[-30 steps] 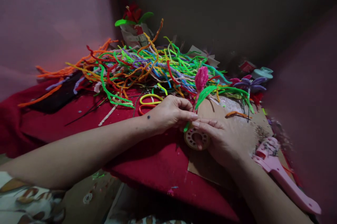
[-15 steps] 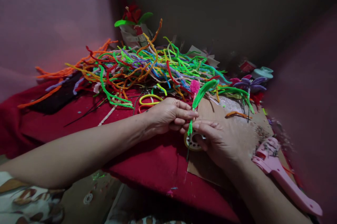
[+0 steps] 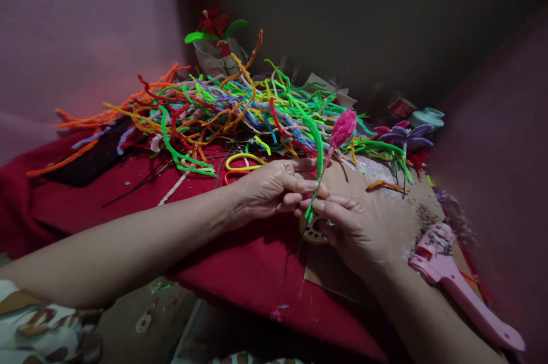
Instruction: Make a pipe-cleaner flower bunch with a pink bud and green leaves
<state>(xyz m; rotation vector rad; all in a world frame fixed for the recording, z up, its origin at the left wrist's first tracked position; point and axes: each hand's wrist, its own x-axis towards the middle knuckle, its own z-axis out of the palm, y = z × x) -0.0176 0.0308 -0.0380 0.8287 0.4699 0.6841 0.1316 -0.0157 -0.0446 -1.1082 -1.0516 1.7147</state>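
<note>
Between the fingertips of both hands I hold a pipe cleaner flower, with a pink bud [image 3: 343, 129] on top and a long green leaf [image 3: 317, 138] beside it. My left hand [image 3: 280, 184] pinches the stem just below the leaf. Right under that, my right hand [image 3: 349, 224] pinches the lower green part, its thumb and fingers pressed together. The thin dark end of the stem pokes out below. A tape roll [image 3: 315, 231] lies beneath my hands, partly covered by the right fingers.
A heap of colourful pipe cleaners [image 3: 240, 101] spreads across the back of the red cloth [image 3: 240, 273]. Yellow-and-orange-handled scissors [image 3: 244, 160] rest by my left wrist. A pink glue gun [image 3: 464, 290] lies at right near cardboard [image 3: 385, 210]. A purple flower [image 3: 405, 137] sits beyond it.
The flower has turned in my fingers: the pink bud, earlier behind the leaf, now stands to its right, and the leaf shows edge-on. My hands have barely shifted.
</note>
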